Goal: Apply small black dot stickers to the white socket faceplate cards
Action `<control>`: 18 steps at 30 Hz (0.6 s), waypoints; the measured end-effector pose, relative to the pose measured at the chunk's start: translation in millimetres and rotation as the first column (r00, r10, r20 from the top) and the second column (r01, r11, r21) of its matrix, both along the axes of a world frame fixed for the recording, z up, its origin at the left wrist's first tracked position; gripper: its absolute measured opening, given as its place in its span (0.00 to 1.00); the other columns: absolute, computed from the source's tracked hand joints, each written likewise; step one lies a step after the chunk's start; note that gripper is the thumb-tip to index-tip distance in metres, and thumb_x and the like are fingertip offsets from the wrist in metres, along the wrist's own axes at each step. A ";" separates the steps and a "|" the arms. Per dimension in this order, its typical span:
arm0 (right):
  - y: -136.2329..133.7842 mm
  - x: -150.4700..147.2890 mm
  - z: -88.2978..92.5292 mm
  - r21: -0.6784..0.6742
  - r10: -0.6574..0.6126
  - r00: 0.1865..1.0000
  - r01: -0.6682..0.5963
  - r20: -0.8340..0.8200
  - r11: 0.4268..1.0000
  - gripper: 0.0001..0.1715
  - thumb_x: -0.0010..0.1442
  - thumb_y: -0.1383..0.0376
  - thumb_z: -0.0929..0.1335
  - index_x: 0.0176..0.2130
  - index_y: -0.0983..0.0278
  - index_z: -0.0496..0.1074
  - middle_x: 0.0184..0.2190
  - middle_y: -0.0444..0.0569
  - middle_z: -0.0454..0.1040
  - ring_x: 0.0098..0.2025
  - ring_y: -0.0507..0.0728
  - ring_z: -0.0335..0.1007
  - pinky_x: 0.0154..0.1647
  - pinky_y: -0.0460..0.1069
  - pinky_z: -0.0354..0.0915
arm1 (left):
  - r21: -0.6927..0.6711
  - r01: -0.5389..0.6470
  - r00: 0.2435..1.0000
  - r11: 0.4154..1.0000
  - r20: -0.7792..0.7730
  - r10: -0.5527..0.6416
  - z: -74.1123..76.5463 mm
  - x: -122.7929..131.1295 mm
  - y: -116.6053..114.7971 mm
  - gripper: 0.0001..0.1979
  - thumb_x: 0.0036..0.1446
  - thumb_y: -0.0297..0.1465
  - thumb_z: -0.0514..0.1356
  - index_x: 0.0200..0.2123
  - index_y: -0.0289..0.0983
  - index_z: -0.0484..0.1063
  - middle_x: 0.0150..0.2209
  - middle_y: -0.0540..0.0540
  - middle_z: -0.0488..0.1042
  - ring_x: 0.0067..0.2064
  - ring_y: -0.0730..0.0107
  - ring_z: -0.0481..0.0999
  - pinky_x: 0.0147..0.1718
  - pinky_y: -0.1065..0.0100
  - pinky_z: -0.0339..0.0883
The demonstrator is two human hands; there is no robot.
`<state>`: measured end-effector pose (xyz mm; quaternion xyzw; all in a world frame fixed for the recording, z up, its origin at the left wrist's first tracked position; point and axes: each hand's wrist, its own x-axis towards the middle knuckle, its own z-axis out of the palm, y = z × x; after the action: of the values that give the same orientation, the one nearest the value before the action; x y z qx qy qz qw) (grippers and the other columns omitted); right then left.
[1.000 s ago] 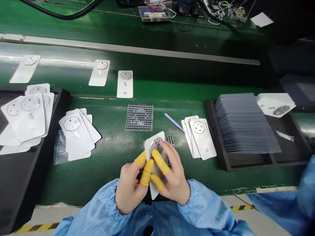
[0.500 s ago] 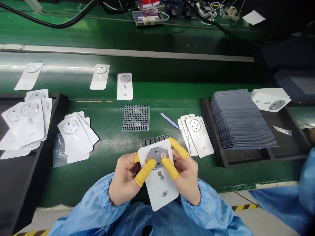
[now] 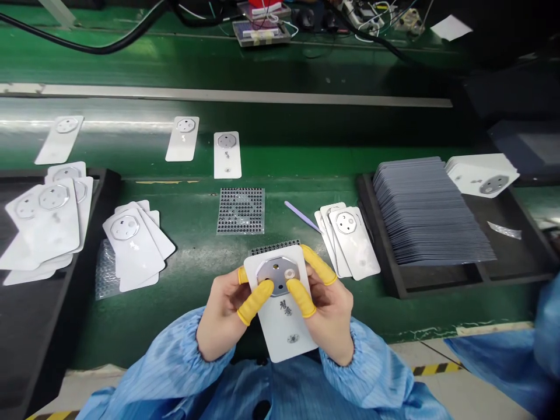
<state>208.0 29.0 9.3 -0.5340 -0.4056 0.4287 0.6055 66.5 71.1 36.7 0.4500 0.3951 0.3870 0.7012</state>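
Both hands grip one white phone back cover (image 3: 286, 344) near the front edge of the bench. It has a silvery octagonal camera plate at its upper end and dark markings below. My left hand (image 3: 230, 309) holds the left edge, its thumb pressed on the plate's lower left. From the right side my right hand (image 3: 328, 300) grips it, the thumb on the plate's lower right and the index finger at the top corner. Yellow finger cots cover those fingertips. Just behind the cover, a sheet of small black dots (image 3: 275, 247) is partly hidden.
Another black-dotted sheet (image 3: 240, 210) and a lilac stick (image 3: 301, 216) lie ahead. Covers are piled at left (image 3: 135, 251) and right (image 3: 356, 245). A black tray (image 3: 437, 286) holds grey sheets (image 3: 433, 216). Three covers, one at centre (image 3: 227, 163), lie on the green belt. A blue sleeve (image 3: 503, 361) shows at right.
The three covers on the belt have shifted slightly to the right. The held cover has risen a little in view, with both thumbs still on its plate.
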 end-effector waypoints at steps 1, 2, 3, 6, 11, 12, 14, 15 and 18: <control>-1.2 -0.5 -1.3 0.011 -0.008 1.000 0.008 0.012 1.000 0.19 0.55 0.72 0.71 0.46 0.57 0.73 0.36 0.44 0.79 0.34 0.55 0.79 0.35 0.47 0.78 | 0.017 -0.020 1.000 1.000 0.006 0.020 0.3 0.7 -0.7 0.11 0.55 0.25 0.63 0.40 0.43 0.80 0.40 0.47 0.81 0.38 0.65 0.80 0.35 0.72 0.76; -2.3 -0.9 -2.5 0.029 -0.015 1.000 0.014 0.027 0.999 0.20 0.55 0.72 0.71 0.47 0.57 0.73 0.37 0.44 0.79 0.35 0.55 0.78 0.36 0.48 0.78 | 0.033 -0.036 0.999 0.999 0.012 0.035 0.7 1.4 -1.3 0.10 0.55 0.26 0.63 0.39 0.43 0.80 0.39 0.47 0.81 0.37 0.65 0.80 0.34 0.72 0.76; -3.3 -1.2 -3.7 0.048 -0.018 0.999 0.016 0.042 0.999 0.21 0.54 0.73 0.71 0.47 0.56 0.73 0.37 0.44 0.79 0.36 0.54 0.78 0.37 0.48 0.77 | 0.045 -0.047 0.999 0.998 0.014 0.047 1.1 2.0 -2.0 0.10 0.54 0.26 0.64 0.39 0.43 0.80 0.39 0.47 0.81 0.37 0.65 0.80 0.35 0.73 0.76; -5.1 -1.8 -5.6 0.087 -0.033 0.997 0.026 0.074 0.996 0.22 0.54 0.74 0.71 0.47 0.55 0.73 0.36 0.43 0.79 0.35 0.53 0.78 0.37 0.46 0.77 | 0.063 -0.071 0.997 0.996 0.021 0.069 2.1 2.4 -4.0 0.10 0.53 0.27 0.65 0.39 0.43 0.81 0.39 0.47 0.81 0.39 0.64 0.81 0.36 0.73 0.75; -4.8 -2.5 -3.6 -0.015 -0.003 0.999 0.003 0.038 1.000 0.17 0.55 0.72 0.71 0.45 0.58 0.74 0.35 0.43 0.79 0.35 0.53 0.78 0.36 0.46 0.76 | 0.010 -0.068 0.998 0.998 0.015 0.068 0.5 1.5 -4.3 0.10 0.54 0.26 0.64 0.39 0.42 0.81 0.40 0.46 0.81 0.37 0.64 0.81 0.34 0.73 0.76; -3.8 -1.8 -2.9 -0.038 0.003 1.000 -0.003 0.013 0.999 0.18 0.55 0.72 0.70 0.46 0.58 0.73 0.36 0.44 0.79 0.36 0.53 0.78 0.37 0.46 0.76 | -0.004 -0.059 0.998 0.998 0.007 0.059 0.0 1.5 -3.5 0.10 0.54 0.26 0.64 0.39 0.42 0.81 0.40 0.46 0.81 0.37 0.64 0.81 0.34 0.73 0.75; -0.6 1.0 -1.8 -0.063 0.039 0.998 -0.042 -0.048 0.997 0.21 0.55 0.71 0.70 0.49 0.58 0.72 0.40 0.45 0.79 0.39 0.54 0.78 0.40 0.47 0.76 | -0.022 -0.032 0.999 0.999 -0.002 0.032 -0.8 1.7 -1.1 0.11 0.55 0.26 0.63 0.40 0.42 0.80 0.39 0.46 0.81 0.37 0.64 0.80 0.34 0.73 0.75; 1.1 2.9 -1.4 -0.074 0.066 0.995 -0.072 -0.079 0.995 0.22 0.55 0.70 0.71 0.50 0.58 0.71 0.41 0.46 0.79 0.41 0.55 0.77 0.41 0.48 0.75 | -0.024 -0.019 1.000 1.000 -0.008 0.019 -1.3 2.0 0.1 0.11 0.55 0.26 0.63 0.41 0.42 0.80 0.39 0.46 0.81 0.37 0.64 0.80 0.34 0.73 0.75; 4.7 7.5 -2.0 -0.106 0.152 0.976 -0.169 -0.156 0.980 0.21 0.53 0.68 0.72 0.48 0.59 0.71 0.40 0.46 0.79 0.40 0.55 0.77 0.39 0.48 0.75 | 0.035 -0.015 0.999 0.999 -0.050 0.017 -4.6 3.7 2.5 0.11 0.55 0.27 0.63 0.41 0.42 0.80 0.40 0.46 0.81 0.38 0.64 0.80 0.35 0.73 0.75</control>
<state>215.4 33.7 7.3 -0.5015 -0.3756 0.5377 0.5642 70.2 73.6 32.0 0.4684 0.4093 0.3881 0.6801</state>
